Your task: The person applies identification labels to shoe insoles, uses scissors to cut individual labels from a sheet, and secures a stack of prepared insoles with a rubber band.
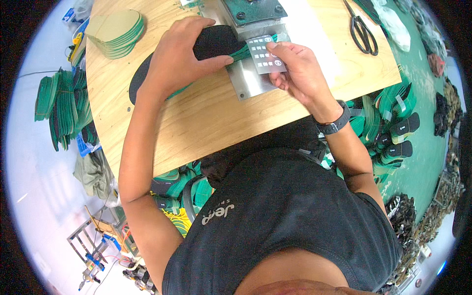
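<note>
My left hand (174, 61) lies over a black insole (216, 42) with green edges, its fingers and thumb stretched apart. The insole slants across the wooden table, and part of it is hidden beneath that hand. Between the thumb and fingers of my right hand (300, 64) is a translucent sheet (264, 58) of white printed transfers. The sheet hangs above a shiny metal plate (250, 87), close to the insole's right end. Just beyond them stands a small press (253, 17) with a dark bolted top block.
Black-handled scissors (361, 34) lie on the table (196, 130) at the right. A fanned stack of beige and green insole pieces (115, 32) sits at the far left. Bundles of green insoles (61, 103) are beyond the left edge; more insoles (400, 130) are piled off the right edge.
</note>
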`<state>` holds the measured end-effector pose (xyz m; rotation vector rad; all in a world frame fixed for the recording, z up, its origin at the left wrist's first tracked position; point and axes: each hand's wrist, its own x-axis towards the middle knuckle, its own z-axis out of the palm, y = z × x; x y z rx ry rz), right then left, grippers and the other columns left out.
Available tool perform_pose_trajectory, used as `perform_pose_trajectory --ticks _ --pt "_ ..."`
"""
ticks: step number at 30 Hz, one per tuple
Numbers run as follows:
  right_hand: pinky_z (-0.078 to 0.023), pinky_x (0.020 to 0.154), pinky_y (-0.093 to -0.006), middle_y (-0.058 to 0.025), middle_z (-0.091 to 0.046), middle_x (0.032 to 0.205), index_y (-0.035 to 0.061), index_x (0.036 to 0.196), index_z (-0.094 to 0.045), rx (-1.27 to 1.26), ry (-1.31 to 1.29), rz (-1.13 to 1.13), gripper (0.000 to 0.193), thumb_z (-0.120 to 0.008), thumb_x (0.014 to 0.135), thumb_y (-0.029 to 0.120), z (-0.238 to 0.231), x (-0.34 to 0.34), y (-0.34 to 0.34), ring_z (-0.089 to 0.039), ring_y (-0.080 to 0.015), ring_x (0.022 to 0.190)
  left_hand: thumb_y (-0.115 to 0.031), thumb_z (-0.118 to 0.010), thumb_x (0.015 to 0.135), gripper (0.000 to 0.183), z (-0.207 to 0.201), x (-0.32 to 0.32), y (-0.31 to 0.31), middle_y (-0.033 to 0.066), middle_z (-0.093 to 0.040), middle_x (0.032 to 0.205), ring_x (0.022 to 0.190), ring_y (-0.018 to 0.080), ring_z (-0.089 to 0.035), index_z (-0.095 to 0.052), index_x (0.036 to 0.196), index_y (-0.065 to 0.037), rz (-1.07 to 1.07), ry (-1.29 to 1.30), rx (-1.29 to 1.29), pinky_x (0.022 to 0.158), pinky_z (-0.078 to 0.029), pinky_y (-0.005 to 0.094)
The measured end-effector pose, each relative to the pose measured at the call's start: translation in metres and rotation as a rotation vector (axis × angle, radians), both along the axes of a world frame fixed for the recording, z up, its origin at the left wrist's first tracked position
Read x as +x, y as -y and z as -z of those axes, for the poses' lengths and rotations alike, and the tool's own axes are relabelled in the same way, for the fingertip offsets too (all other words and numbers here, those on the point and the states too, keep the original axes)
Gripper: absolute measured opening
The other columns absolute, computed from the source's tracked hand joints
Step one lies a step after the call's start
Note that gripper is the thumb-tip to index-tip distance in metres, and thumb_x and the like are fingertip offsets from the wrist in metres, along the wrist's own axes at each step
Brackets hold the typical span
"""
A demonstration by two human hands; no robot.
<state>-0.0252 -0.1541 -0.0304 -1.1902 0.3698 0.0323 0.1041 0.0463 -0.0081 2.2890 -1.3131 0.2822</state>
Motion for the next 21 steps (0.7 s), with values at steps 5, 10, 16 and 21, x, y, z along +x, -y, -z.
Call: perform_pose_trajectory --ticks 5,10,16,21 --pt "-0.035 0.035 -0.0197 -0.006 -0.058 0.056 0.0028 0.076 -0.059 0.021 0.044 -0.001 0.023 -0.055 0.091 0.019 0.0 -0.004 0.001 -0.051 -0.0102 0.041 -0.018 -0.081 0.065 0.036 0.001 -0.001 -0.003 0.0092 -0.06 0.101 0.101 0.0278 -0.058 -0.061 0.092 -0.007 0.108 0.022 -0.064 0.085 -0.047 0.0345" --pt "-0.036 0.036 -0.0203 -0.006 -0.058 0.056 0.0033 0.077 -0.059 -0.046 0.078 0.021 0.021 -0.054 0.091 0.018 0.003 -0.003 -0.002 -0.052 -0.01 0.042 -0.015 -0.077 0.068 0.025 0.002 -0.004 -0.006 0.0086 -0.064 0.096 0.091 0.0264 -0.061 -0.061 0.084 -0.005 0.087 0.052 -0.117 0.078 -0.049 0.0332" --pt "-0.036 0.036 -0.0208 -0.0057 -0.057 0.055 0.0039 0.08 -0.059 -0.131 0.177 0.134 0.018 -0.053 0.09 0.018 -0.001 -0.035 -0.006 -0.05 -0.0097 0.042 -0.006 -0.061 0.073 0.011 0.007 0.001 -0.009 0.0086 -0.066 0.088 0.081 0.022 -0.063 -0.06 0.083 -0.002 0.039 -0.048 -0.279 0.072 -0.049 0.0296" --pt "-0.035 0.036 -0.0202 -0.0066 -0.055 0.054 0.0026 0.083 -0.056 0.003 0.151 0.351 0.016 -0.053 0.091 0.016 -0.003 -0.033 0.018 -0.048 -0.0115 0.04 -0.015 -0.052 0.076 0.019 0.008 0.012 -0.018 0.0036 -0.048 0.058 0.06 0.0079 -0.042 -0.056 0.074 0.004 -0.181 -0.5 -0.496 0.055 -0.039 0.0274"
